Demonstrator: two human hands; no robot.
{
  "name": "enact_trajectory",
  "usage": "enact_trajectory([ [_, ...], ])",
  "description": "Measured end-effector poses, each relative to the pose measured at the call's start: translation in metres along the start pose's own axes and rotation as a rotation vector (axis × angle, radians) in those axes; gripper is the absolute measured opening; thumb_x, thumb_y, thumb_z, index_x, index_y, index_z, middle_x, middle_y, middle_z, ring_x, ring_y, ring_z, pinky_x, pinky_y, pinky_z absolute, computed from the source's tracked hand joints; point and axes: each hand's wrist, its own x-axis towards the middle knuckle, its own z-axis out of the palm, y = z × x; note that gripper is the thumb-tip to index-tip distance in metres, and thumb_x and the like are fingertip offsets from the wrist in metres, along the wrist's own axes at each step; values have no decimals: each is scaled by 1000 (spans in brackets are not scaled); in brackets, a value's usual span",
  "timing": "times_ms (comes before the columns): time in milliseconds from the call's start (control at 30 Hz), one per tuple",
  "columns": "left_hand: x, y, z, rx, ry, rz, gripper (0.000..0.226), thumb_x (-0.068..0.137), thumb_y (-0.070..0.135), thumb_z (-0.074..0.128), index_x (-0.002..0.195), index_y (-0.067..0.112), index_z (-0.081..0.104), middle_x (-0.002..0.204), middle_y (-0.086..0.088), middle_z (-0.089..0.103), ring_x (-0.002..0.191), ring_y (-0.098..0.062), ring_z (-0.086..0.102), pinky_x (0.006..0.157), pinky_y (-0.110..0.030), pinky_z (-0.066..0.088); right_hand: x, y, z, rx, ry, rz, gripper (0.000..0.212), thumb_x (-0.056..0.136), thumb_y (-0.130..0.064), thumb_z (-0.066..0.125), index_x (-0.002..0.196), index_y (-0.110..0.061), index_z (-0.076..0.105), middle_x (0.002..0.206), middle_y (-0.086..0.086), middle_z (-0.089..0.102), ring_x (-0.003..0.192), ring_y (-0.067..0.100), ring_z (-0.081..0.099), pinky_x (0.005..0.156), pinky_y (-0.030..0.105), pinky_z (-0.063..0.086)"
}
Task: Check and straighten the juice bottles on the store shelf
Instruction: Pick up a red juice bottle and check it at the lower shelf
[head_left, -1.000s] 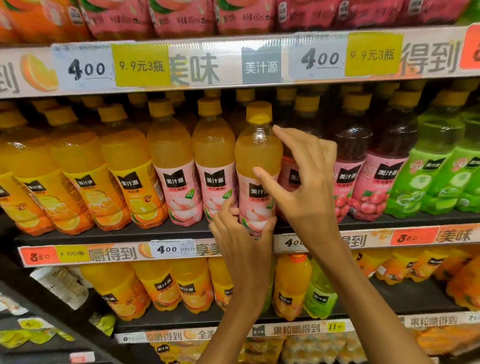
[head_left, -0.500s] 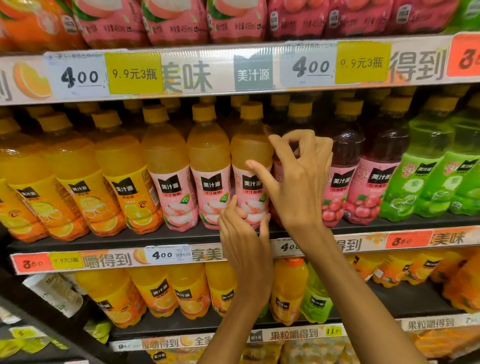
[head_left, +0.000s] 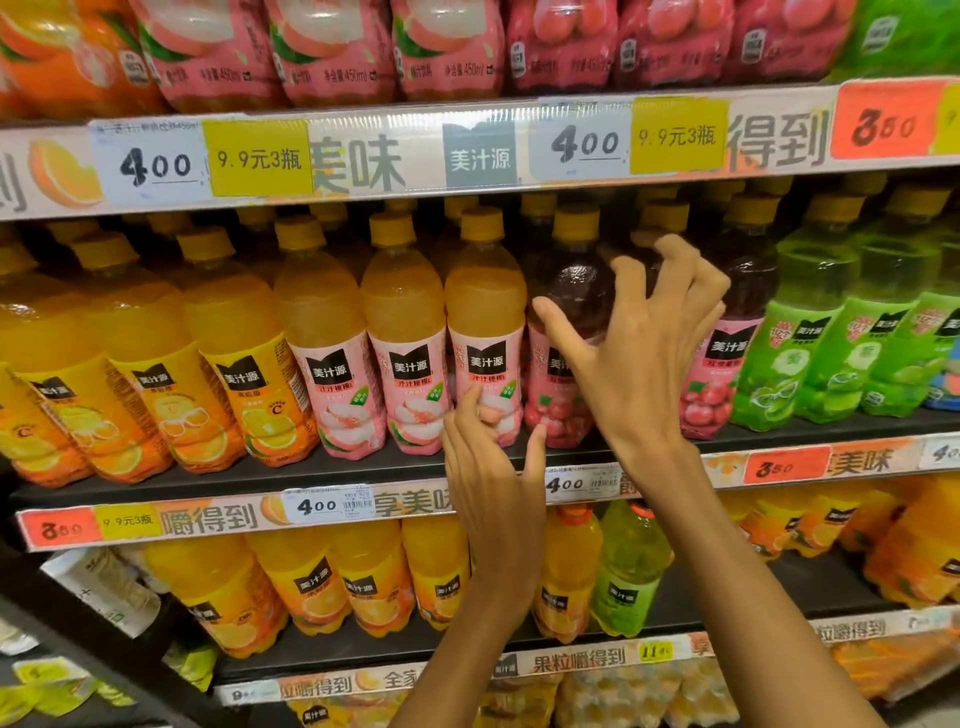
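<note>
Here, every bottle on the middle shelf wears a black tag with the white words 美汁源. The peach bottle has a pink label with pale peach slices, and the dark red bottle beside it has a pink label with red fruit. Both stand up straight, side by side, at the shelf's front edge. They are smooth, clear plastic with round shoulders and yellow screw caps.

The left hand is low down. Its fingertips touch the bottom of the peach bottle's label, and its thumb points toward the red bottle. The right hand is spread wide with bent fingers in front of the red bottles, hiding part of them. I cannot tell if it really holds one.

Orange juice bottles stand to the left and green bottles to the right. The price tags say "4.00" and "9.9元3瓶".
</note>
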Motion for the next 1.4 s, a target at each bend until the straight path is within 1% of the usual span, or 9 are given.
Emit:
enact_trajectory([
  [167, -5, 5, -7, -104, -122, 86, 63, 76, 18, 76, 129, 1, 48, 120, -8, 52, 114, -22, 48, 97, -47, 44, -11, 1, -21, 513, -166, -52, 62, 73, -29, 81, 114, 4, 48, 122, 18, 46, 113, 27, 46, 93, 38, 45],
  [300, -8, 9, -14, -215, -235, 88, 77, 75, 23, 76, 139, 6, 36, 134, 0, 41, 129, -10, 34, 108, -45, 35, -17, 0, -36, 781, -433, 9, 66, 78, -18, 79, 131, -9, 40, 122, -8, 52, 115, 5, 53, 98, 24, 44],
  [467, -10, 15, -33, -364, -389, -33, 83, 69, 43, 75, 139, 34, 31, 138, 8, 45, 130, -10, 41, 107, -42, 39, -18, -5, -60, 992, -354, 113, 44, 80, -13, 76, 118, -11, 54, 103, -10, 62, 97, 0, 62, 81, 16, 47],
  [567, -18, 28, -51, -474, -459, -71, 71, 66, 41, 78, 122, 55, 36, 120, 17, 60, 112, -4, 58, 94, -29, 50, -17, -9, -76, 1122, -371, 138, 35, 80, -19, 75, 110, -17, 58, 94, -13, 64, 89, 2, 64, 75, 16, 49],
  [733, -39, 29, -84, -749, -806, -220, 41, 63, 37, 75, 101, 30, 61, 87, 3, 71, 80, -12, 67, 70, -28, 54, -5, -7, -84, 1559, -683, 575, 48, 86, -54, 56, 108, -12, 62, 91, 7, 70, 89, 26, 67, 85, 43, 54],
  [867, -55, 21, -100, -902, -1091, -494, 83, 57, 68, 76, 118, 15, 59, 106, -7, 71, 97, -23, 68, 81, -36, 53, -15, -9, -81, 1593, -817, 672, 33, 88, -38, 50, 96, -8, 62, 80, 11, 70, 75, 26, 69, 70, 34, 56],
  [1133, -55, 25, -102, -808, -860, -534, 74, 74, 78, 45, 112, 17, 66, 100, -11, 72, 86, -23, 70, 78, -40, 54, -20, -18, -86, 1266, -613, 568, 32, 91, -44, 56, 93, -15, 66, 85, 7, 73, 81, 17, 69, 80, 32, 55],
  [1267, -56, 35, -106, -1159, -945, -769, 68, 78, 70, 47, 101, 10, 70, 83, -16, 69, 65, -24, 66, 62, -33, 56, -14, -11, -84, 1500, -794, 760, 41, 96, -45, 46, 100, -8, 65, 93, 13, 68, 92, 25, 65, 91, 39, 51],
  [1400, -63, 38, -103, -1201, -1028, -812, 72, 85, 67, 36, 105, 5, 66, 83, -17, 71, 69, -26, 69, 64, -32, 57, -23, -16, -76, 1809, -878, 909, 51, 91, -52, 42, 99, -5, 63, 86, 11, 69, 81, 26, 67, 80, 42, 54],
])
